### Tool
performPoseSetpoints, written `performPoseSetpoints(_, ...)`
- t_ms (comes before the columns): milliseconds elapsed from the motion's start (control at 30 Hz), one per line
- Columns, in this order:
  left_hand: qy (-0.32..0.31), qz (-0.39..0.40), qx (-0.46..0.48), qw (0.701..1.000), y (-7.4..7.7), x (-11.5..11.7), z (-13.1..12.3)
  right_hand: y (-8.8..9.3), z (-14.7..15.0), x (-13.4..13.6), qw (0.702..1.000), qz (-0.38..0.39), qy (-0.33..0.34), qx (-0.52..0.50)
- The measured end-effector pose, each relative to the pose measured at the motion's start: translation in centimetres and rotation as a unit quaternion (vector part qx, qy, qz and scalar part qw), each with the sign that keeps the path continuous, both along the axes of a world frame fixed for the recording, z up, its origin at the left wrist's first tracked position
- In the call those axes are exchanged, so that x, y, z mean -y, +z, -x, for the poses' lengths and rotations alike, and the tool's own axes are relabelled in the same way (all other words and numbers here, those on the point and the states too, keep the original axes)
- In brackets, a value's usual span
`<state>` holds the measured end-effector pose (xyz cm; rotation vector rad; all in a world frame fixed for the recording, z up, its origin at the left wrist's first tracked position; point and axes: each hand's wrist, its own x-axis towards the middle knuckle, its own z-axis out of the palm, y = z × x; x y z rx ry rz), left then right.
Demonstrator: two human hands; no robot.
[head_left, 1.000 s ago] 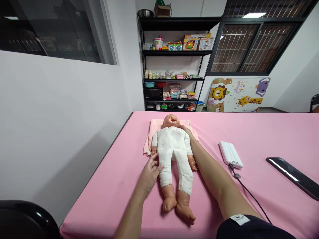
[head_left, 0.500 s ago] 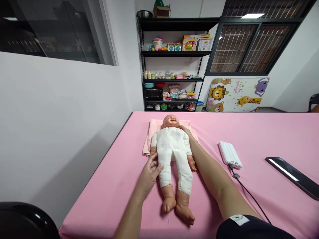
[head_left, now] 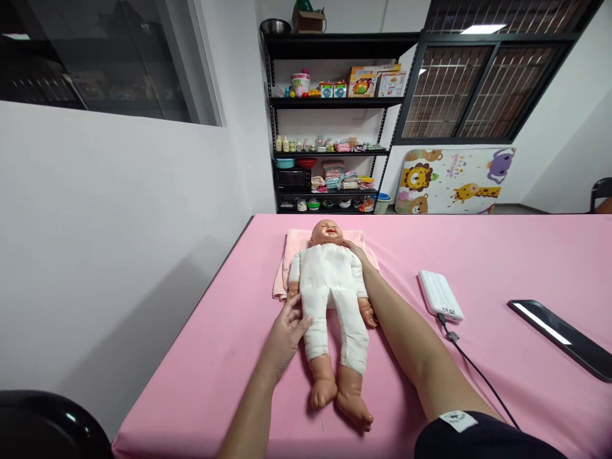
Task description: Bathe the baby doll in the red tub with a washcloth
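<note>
A baby doll with a white cloth body lies on its back, head at the far end, feet towards me. My left hand is beside the doll's thigh on the left, thumb resting on the white leg and the other fingers apart along its outer side. Past the doll's shoulder, my right hand reaches in by the neck. Its fingertips are hidden behind the neck and shoulder, so their grip does not show. Under the doll's head and upper body lies a folded pale pink towel.
A pink sheet covers the table. To the right lie a white power bank with a black cable and a black phone. A black chair back stands front left. Beyond the table is a stocked shelf rack.
Both hands keep their places on and beside the doll, and the doll lies as before. Only the camera view has shifted very slightly.
</note>
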<state>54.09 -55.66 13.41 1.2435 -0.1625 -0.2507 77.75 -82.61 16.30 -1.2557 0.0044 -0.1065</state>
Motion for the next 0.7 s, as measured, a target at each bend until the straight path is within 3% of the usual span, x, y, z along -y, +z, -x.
performPoseSetpoints(400, 0.007, 0.002, -0.007, 1.0, 0.2, 0.2, 0.1, -0.7, 2.0, 1.8, 0.994, 0.101, -0.036, -0.011)
performPoseSetpoints(700, 0.003, 0.002, -0.003, 1.0, 0.2, 0.1, 0.1, -0.8, 0.9, 1.4, 0.999, 0.042, -0.021, -0.017)
